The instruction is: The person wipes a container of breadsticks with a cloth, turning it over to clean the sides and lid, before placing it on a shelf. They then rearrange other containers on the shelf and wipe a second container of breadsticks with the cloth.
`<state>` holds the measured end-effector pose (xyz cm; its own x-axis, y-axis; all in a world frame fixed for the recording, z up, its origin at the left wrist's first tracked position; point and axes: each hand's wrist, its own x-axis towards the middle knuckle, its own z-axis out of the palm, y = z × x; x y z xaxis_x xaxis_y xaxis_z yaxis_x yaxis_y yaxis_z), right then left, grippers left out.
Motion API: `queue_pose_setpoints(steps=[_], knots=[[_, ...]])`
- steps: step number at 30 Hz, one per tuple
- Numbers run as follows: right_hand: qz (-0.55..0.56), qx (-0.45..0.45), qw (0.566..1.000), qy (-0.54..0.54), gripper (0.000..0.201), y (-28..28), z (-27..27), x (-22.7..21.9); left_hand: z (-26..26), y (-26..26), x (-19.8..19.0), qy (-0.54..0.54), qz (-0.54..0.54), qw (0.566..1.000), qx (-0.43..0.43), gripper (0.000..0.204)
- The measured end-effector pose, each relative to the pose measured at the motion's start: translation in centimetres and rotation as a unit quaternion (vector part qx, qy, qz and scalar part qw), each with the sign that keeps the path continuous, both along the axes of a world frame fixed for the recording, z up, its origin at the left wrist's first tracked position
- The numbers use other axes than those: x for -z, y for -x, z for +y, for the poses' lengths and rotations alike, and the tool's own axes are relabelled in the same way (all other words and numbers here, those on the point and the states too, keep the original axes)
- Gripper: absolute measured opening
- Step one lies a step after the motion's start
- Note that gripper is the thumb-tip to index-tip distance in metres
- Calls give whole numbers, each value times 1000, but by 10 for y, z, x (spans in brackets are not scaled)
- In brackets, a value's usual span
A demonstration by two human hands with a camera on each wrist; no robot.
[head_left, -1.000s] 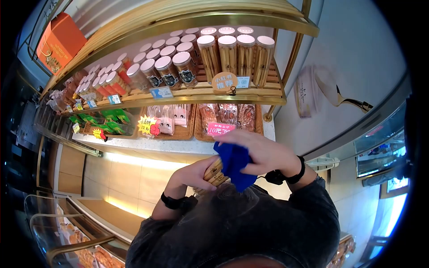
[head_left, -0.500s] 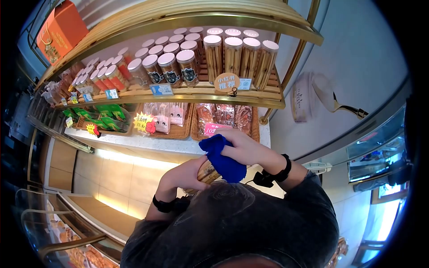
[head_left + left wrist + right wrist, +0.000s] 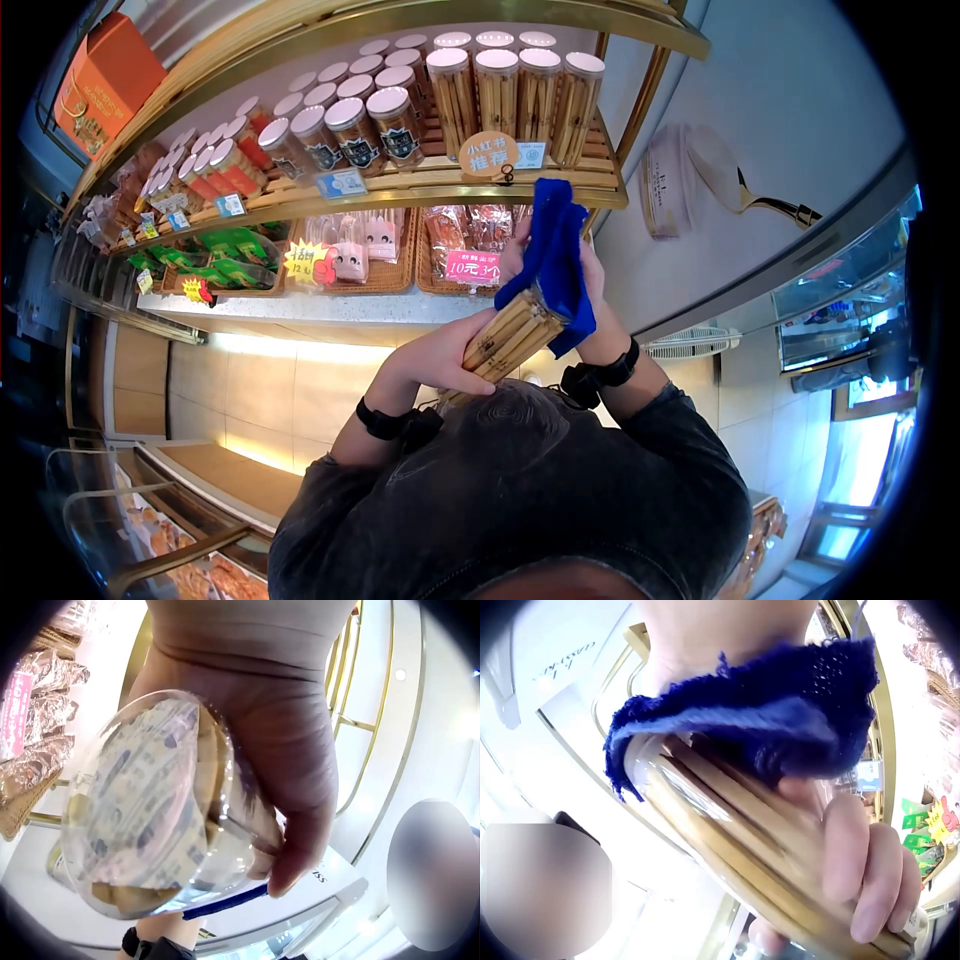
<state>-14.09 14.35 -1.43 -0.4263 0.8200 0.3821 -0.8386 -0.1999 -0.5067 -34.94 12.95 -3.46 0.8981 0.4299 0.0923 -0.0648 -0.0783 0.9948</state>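
A clear jar of long tan sticks (image 3: 510, 335) is tilted in front of the chest. My left hand (image 3: 435, 352) grips its lower part; in the left wrist view the left hand (image 3: 274, 742) wraps the jar beside its clear base (image 3: 142, 810). A blue cloth (image 3: 552, 260) lies over the jar's upper end, held by my right hand (image 3: 590, 290), whose fingers are partly hidden behind it. In the right wrist view the cloth (image 3: 742, 712) drapes over the jar's end, and the left hand's fingers (image 3: 847, 855) curl round the jar (image 3: 742, 832).
Ahead stands a shelf (image 3: 400, 190) with rows of lidded jars (image 3: 350, 130). Below it, baskets (image 3: 395, 270) of packaged goods sit on a white counter (image 3: 300, 307). An orange box (image 3: 105, 85) is at upper left, a glass-fronted bakery case (image 3: 150, 500) at lower left.
The cloth has shifted from around the jar's side up to its upper end, hanging more upright. More of the jar shows, and my right hand has turned behind the cloth.
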Motion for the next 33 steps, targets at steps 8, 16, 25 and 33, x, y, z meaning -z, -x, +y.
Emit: queue_pose_setpoints(steps=[8,16,25,33], knots=[[-157,295,940,-61,77,-26,-28,16,5,-40,-7,139,-13,990,28,72],[-125,381,916,-5,80,-66,-43,17,11,-98,-56,-143,156,977,-25,74],[-164,384,909,-6,68,-133,-64,5,113,-103,-113,-534,78,741,-400,34],[-190,389,902,14,68,-152,-63,17,198,-88,-140,-662,184,567,-454,33]])
